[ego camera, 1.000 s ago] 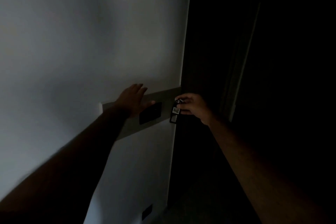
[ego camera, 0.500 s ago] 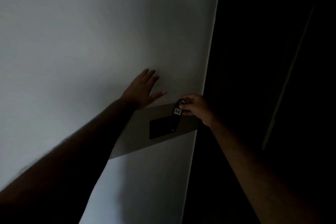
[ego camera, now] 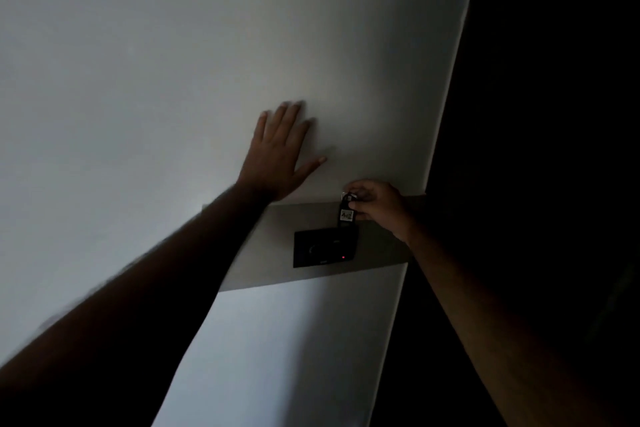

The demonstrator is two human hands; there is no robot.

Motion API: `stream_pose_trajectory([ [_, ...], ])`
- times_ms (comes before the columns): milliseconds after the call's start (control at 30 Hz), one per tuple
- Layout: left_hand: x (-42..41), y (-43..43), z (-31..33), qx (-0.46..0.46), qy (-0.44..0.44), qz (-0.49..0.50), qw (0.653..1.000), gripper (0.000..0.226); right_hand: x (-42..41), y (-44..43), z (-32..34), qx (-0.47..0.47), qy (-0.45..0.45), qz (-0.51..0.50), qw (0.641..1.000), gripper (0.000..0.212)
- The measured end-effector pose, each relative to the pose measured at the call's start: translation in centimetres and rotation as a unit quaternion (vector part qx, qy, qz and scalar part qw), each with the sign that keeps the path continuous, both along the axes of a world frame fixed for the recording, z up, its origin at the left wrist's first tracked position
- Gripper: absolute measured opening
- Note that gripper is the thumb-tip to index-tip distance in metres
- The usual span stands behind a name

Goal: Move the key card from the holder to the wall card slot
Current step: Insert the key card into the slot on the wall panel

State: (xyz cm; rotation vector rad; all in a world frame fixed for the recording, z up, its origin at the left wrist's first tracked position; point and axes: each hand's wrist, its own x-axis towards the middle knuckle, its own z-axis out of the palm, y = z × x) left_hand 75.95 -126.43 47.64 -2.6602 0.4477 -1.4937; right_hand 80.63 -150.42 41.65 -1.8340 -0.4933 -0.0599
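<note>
Dim light falls across a smooth, matte white wall whose right edge gives way to near-total darkness, and we count two bare forearms reaching up toward it. Our left hand lies flat against the plaster, all five fingers spread and holding nothing. Just below it a single grey horizontal band crosses the wall, and on that band sits one black rectangular plate, the wall card slot, flat-faced, with one small red light glowing near its lower right corner. Our right hand is closed in a pinch at the top of the key card, a narrow dark tag with one small white label bearing handwritten marks we cannot read and a bit of metal at its upper end. The key card hangs upright from the fingers, its lower end meeting the upper right edge of the black plate; whether it has entered the slot we cannot tell in this gloom.
</note>
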Motion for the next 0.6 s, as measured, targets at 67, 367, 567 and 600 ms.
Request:
stream_pose_trajectory([
  [67,0.1,-0.2,0.0,-0.022,0.012,0.044,0.999,0.079,0.9,-0.4,-0.4,-0.003,-0.014,0.024,1.000,0.032],
  [367,-0.2,-0.3,-3.6,-0.088,0.072,0.165,0.980,0.087,3.1,-1.7,-2.5,-0.002,-0.048,0.093,0.995,0.040],
  [567,-0.6,-0.2,-4.1,-0.059,0.123,0.216,0.967,0.095,3.7,-1.0,-2.9,-0.010,-0.081,0.106,0.991,0.033],
  [600,-0.7,-0.3,-4.0,-0.057,0.129,0.220,0.965,0.096,3.8,-0.9,-3.1,-0.015,-0.083,0.110,0.990,0.032],
])
